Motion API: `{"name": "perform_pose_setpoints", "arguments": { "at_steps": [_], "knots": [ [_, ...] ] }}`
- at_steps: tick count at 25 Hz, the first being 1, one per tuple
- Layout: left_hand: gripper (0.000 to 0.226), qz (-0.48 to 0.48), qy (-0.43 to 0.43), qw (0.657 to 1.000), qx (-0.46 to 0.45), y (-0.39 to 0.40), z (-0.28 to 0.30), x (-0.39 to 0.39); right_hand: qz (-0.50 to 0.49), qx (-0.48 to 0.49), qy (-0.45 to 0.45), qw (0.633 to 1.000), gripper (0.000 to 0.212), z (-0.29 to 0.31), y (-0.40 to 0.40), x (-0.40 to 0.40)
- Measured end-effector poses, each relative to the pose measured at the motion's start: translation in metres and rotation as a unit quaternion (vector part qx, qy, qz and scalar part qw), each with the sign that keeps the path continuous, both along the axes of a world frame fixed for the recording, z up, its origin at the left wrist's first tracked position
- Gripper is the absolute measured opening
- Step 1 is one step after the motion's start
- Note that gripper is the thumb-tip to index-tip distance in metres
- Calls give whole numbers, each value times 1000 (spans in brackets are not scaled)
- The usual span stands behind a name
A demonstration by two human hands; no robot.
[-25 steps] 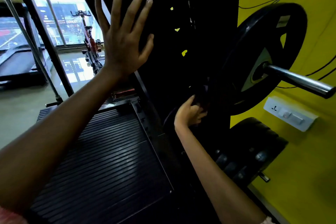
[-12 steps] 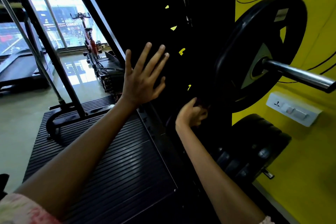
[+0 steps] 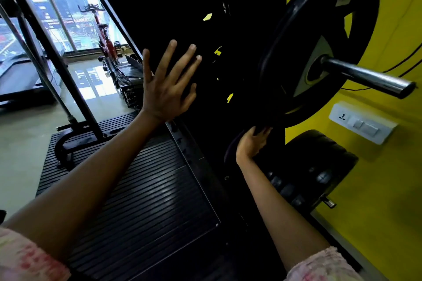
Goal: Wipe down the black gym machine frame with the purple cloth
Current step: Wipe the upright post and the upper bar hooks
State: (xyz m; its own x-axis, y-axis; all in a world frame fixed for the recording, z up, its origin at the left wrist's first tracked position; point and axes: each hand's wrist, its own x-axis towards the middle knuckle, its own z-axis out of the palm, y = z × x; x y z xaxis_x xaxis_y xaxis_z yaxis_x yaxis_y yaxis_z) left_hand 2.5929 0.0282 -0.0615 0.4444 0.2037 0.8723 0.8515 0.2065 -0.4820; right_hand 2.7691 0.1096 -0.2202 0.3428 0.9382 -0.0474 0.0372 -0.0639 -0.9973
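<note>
Lower now than a second ago, your left hand has dropped from high on the black gym machine frame to mid-height, fingers spread and released, flat against the dark panel. Nearer you, your right hand clenches the purple cloth, bunched low against the frame just under the weight plate. Keep the cloth pressed flat, stroke along the upright, and avoid the bar beyond.
</note>
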Motion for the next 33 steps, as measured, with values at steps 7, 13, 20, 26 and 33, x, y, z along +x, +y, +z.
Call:
{"name": "perform_pose_setpoints", "arguments": {
  "at_steps": [7,13,20,26,33],
  "knots": [
    [48,-5,-10,1000,7,1,-3,3,63,34,-73,995,60,33,-71,-49],
    [45,-17,8,1000,10,0,-1,1,74,252,-264,928,75,-30,-70,-38],
    [43,-72,26,997,-5,2,0,-1,-58,-17,20,998,61,6,-62,-65],
    [38,-139,57,988,-18,7,-6,-6,-111,212,-113,964,59,37,-106,-109],
    [36,-187,130,974,-11,15,-24,-11,-148,28,11,989,52,-34,-74,-99]
  ]
}}
